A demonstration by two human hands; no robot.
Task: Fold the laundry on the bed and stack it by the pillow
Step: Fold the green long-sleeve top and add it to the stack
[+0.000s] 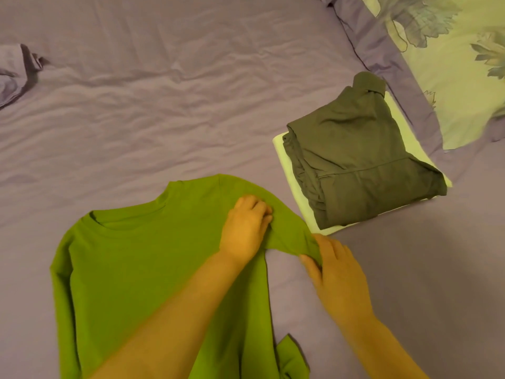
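A bright green long-sleeved shirt (142, 258) lies flat on the purple bed sheet, collar toward the far side. My left hand (244, 228) presses down on its right shoulder with curled fingers. My right hand (336, 272) pinches the right sleeve near the armpit, lifting the cloth a little. To the right, a folded dark olive garment (355, 154) sits on a folded pale garment (293, 181), forming a stack beside the floral pillow (451, 64).
The purple sheet (164, 105) is wrinkled across the far half of the bed. A bunched purple cloth (16, 72) lies at the far left edge. A green sleeve end (291, 356) is folded near the bottom.
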